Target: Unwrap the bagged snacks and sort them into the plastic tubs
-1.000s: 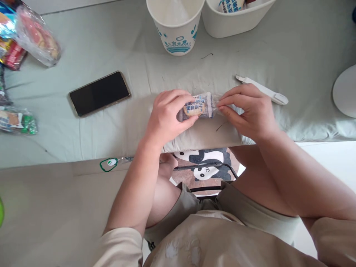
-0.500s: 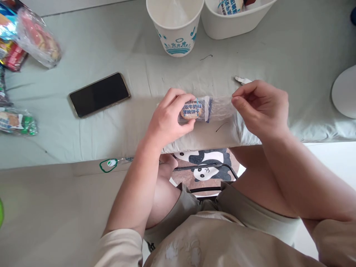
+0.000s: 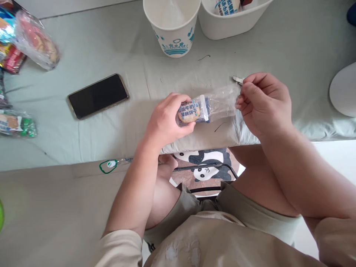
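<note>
My left hand (image 3: pixel 172 115) is curled around a small wrapped biscuit packet (image 3: pixel 189 112) with blue Chinese lettering, its thumb below and fingers above. From the packet's right end a clear plastic bag (image 3: pixel 221 104) stretches out, crinkled and see-through. Its far edge is pinched in the closed fingers of my right hand (image 3: pixel 265 100). Just behind those fingertips lies a small whitish pointed object (image 3: pixel 238 79) on the cloth; my hand partly hides it, and its kind is unclear.
A paper cup (image 3: pixel 175 39) with a teal pattern and a white tub (image 3: pixel 230 26) holding wrapped biscuits stand at the back. A phone (image 3: pixel 98 95) lies to the left, beyond it several snack packages (image 3: pixel 36 40). A white round object (image 3: pixel 345 91) sits far right.
My right hand has shifted slightly back and right, its fingers repositioned at the bag's edge. The bag slants up more toward it. My left hand keeps the packet, now a little tilted.
</note>
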`<state>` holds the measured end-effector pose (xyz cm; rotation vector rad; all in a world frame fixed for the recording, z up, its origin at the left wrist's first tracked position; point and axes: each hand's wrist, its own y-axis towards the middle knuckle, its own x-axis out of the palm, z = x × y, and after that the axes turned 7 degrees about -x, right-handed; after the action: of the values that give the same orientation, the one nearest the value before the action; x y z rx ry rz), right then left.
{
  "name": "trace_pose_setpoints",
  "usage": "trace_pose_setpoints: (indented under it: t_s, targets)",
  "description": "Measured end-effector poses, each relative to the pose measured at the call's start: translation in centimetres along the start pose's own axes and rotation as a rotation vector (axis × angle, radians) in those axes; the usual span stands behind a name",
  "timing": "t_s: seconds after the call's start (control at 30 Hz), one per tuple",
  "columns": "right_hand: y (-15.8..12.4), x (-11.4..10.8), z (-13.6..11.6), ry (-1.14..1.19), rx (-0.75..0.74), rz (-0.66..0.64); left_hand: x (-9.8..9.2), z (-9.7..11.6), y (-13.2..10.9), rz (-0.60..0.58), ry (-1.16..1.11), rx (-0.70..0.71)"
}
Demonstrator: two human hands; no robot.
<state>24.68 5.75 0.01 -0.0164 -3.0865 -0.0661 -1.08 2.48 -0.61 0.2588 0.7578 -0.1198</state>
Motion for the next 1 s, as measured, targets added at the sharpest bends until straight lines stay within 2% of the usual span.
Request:
trace_pose_setpoints:
  t_s: [0.1, 0.17, 0.27, 0.33, 0.47, 0.63, 0.73, 0.83, 1.0]
  targets:
    - [-0.2, 0.1, 0.2, 0.014, 0.021, -0.013, 0.3, -0.1, 0.1, 0.067, -0.261, -0.135]
    - [-0.6, 0.6, 0.1, 0.021, 0.045, -0.059, 0.5, 0.2, 0.3, 0.048, -0.516, -0.276]
    - [-1.3, 1.9, -0.1, 0.028, 0.047, -0.172, 0.9, 0.9, 0.3, -0.141, -0.878, -0.472]
    - [-1.7, 2.7, -0.1, 0.032, 0.045, -0.262, 1.2, 1.5, 0.3, -0.271, -1.014, -0.557]
    - [-2.0, 3.4, 0.3, 0.083, 0.07, -0.349, 1.4, 2.1, 0.1, -0.39, -1.085, -0.617]
    - [-2.0, 3.4, 1.0, 0.035, 0.039, -0.217, 1.1, 1.9, -0.1, -0.424, -1.08, -0.652]
    - [-2.0, 3.4, 0.9, -0.001, 0.012, -0.131, 0.9, 1.8, -0.1, -0.4, -1.068, -0.676]
    - [-1.9, 3.6, 0.5, 0.049, 0.008, -0.103, 0.6, 2.0, 0.1, -0.36, -1.06, -0.724]
    - [-1.8, 3.7, 0.0, 0.126, 0.071, -0.093, 0.2, 2.1, 0.3, -0.401, -1.088, -0.752]
